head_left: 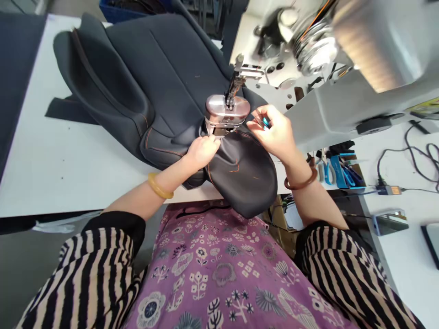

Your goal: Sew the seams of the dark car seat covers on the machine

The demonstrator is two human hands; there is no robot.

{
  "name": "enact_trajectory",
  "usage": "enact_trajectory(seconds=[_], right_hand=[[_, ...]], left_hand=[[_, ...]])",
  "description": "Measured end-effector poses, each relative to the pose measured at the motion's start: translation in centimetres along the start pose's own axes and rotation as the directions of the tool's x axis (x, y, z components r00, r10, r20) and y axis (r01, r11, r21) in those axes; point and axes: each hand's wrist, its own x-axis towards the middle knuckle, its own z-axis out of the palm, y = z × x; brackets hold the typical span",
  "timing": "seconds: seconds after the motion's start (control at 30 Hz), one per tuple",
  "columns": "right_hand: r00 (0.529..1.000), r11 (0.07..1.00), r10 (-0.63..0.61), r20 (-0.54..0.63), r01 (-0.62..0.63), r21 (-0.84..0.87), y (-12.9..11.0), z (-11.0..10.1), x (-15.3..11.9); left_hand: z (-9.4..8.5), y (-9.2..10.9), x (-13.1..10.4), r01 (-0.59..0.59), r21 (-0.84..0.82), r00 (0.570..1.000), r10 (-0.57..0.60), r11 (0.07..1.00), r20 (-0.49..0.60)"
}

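Observation:
A black seat cover (171,68) with orange stitching lies across the white table and over the small raised bed of a sewing machine (227,109). My left hand (203,151) is closed on the cover's edge, just in front of the bed. To the right of the bed, my right hand (272,130) is closed around a small tool with a blue-green part (265,122), its tip near the needle area. Below both hands, a rounded flap (245,178) of the cover hangs over the table's front edge, with loose orange thread ends on it.
The machine's large body (360,109) fills the upper right. Scissors and pliers stand in a blue holder (339,171) at the right, near a phone (391,222) and black cables. A blue crate (120,13) is behind the table (51,169).

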Motion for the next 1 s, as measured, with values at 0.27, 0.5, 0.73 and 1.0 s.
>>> enact_trajectory(seconds=[0.27, 0.5, 0.73, 1.0], right_hand=[[0.999, 0.995, -0.039, -0.035, 0.035, -0.096, 0.5, 2.6, 4.8], [0.968, 0.967, -0.250, 0.017, 0.248, 0.058, -0.1, 2.2, 3.8], [0.962, 0.963, -0.265, 0.066, 0.268, -0.037, -0.8, 1.9, 0.1], [0.843, 0.801, 0.525, 0.116, -0.444, -0.401, 9.1, 0.3, -5.7]], left_hand=[[-1.6, -0.3, -0.6, -0.045, -0.116, 0.977, 0.019, 0.992, -0.212], [-3.4, 3.0, 0.5, -0.014, -0.525, 0.906, -0.211, 0.851, -0.367], [-3.8, 5.4, 3.8, -0.058, -0.880, 0.858, -0.427, 0.472, -0.286], [-3.7, 4.2, 1.8, -0.003, -0.306, 0.844, -0.162, 0.952, -0.512]])
